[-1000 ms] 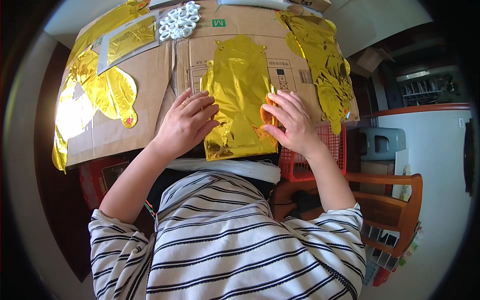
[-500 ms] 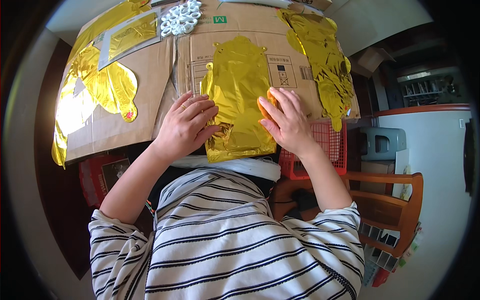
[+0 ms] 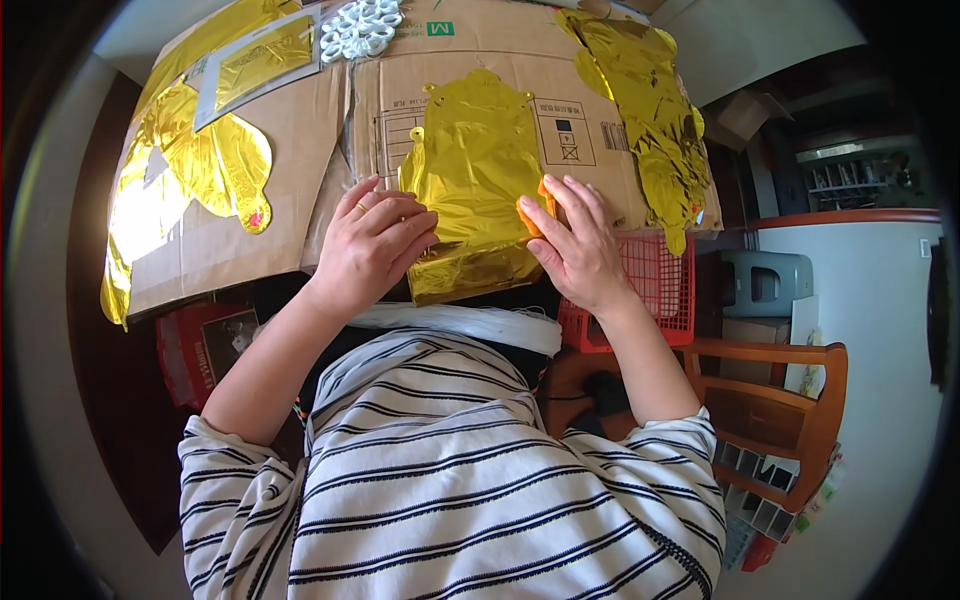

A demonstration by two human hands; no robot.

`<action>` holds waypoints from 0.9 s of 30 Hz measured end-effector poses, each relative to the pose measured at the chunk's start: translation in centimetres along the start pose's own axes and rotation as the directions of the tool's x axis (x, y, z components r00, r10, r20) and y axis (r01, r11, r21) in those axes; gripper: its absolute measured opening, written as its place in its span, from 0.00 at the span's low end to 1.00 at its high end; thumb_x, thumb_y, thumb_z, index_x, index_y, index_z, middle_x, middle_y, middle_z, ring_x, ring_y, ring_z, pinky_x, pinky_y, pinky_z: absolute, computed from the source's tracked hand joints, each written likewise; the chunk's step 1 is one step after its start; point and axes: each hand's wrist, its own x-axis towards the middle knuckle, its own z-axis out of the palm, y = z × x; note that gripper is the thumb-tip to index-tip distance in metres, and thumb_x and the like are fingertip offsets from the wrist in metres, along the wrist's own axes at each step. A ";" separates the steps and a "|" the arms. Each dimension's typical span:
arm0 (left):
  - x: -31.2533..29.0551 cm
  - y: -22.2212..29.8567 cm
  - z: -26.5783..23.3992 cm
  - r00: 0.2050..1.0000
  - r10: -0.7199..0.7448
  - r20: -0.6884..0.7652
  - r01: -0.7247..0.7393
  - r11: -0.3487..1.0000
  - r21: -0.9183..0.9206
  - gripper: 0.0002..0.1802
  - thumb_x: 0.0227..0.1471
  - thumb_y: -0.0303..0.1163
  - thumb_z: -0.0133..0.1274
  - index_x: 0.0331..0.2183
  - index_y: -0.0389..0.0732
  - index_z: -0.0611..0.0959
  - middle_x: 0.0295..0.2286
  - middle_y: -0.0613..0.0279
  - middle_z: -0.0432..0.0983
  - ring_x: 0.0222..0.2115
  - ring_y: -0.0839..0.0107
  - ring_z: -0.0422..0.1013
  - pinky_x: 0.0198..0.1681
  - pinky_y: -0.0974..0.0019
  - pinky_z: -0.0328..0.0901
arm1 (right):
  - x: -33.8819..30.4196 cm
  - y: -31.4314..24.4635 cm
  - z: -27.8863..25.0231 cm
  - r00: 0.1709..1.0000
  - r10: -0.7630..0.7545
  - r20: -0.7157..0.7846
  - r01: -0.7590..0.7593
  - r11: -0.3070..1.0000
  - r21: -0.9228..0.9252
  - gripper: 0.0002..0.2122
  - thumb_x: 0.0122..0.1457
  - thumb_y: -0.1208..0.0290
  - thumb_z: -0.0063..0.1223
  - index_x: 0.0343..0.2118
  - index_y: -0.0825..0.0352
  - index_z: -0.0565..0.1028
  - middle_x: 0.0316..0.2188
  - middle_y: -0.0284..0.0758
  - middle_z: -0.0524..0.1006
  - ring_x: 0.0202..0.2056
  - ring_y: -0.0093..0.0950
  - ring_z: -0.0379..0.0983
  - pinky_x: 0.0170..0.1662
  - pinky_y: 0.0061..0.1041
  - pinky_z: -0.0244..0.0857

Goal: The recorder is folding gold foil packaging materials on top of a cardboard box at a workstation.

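Note:
A flat gold foil balloon lies before me on cardboard, its lower part bent down over the near edge. My left hand is at the balloon's left edge, fingers curled together and closed on the foil; the fingertips are partly hidden. On the right edge rests my right hand, its fingers bent over a small piece of orange cloth pressed against the foil. Most of that cloth is hidden under the hand.
More gold foil balloons lie at the left and right. A clear packet and a bunch of white rings are at the back left. Below the right edge stand a red plastic basket and a wooden chair.
The balloon's near end has drawn up and bent along a crease. My left fingers have curled in more, and the thumb is less visible. My right hand has hardly moved.

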 end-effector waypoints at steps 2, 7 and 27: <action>-0.1 0.2 0.1 1.000 -0.002 -0.008 0.002 1.000 0.014 0.13 0.51 0.32 0.66 0.40 0.44 0.86 0.39 0.66 0.80 0.46 0.66 0.76 0.59 0.48 0.62 | 0.0 0.2 0.3 1.000 -0.002 -0.021 0.002 1.000 0.011 0.22 0.60 0.60 0.61 0.59 0.53 0.75 0.59 0.41 0.69 0.61 0.44 0.62 0.66 0.48 0.55; -0.6 0.5 0.6 0.999 0.001 -0.042 0.001 0.999 0.034 0.14 0.50 0.33 0.67 0.41 0.45 0.86 0.39 0.66 0.79 0.45 0.66 0.76 0.59 0.48 0.62 | -0.1 0.1 1.0 0.998 -0.002 -0.059 0.001 1.000 -0.009 0.24 0.59 0.61 0.62 0.59 0.53 0.74 0.57 0.39 0.70 0.60 0.42 0.64 0.65 0.47 0.55; -1.7 1.3 1.4 0.993 0.068 -0.094 -0.059 0.994 0.090 0.18 0.49 0.32 0.67 0.45 0.46 0.85 0.37 0.67 0.76 0.42 0.67 0.74 0.57 0.50 0.64 | -1.7 -0.7 2.0 0.980 -0.014 -0.198 0.012 1.000 -0.014 0.22 0.57 0.64 0.65 0.55 0.51 0.78 0.52 0.37 0.72 0.57 0.41 0.66 0.62 0.49 0.58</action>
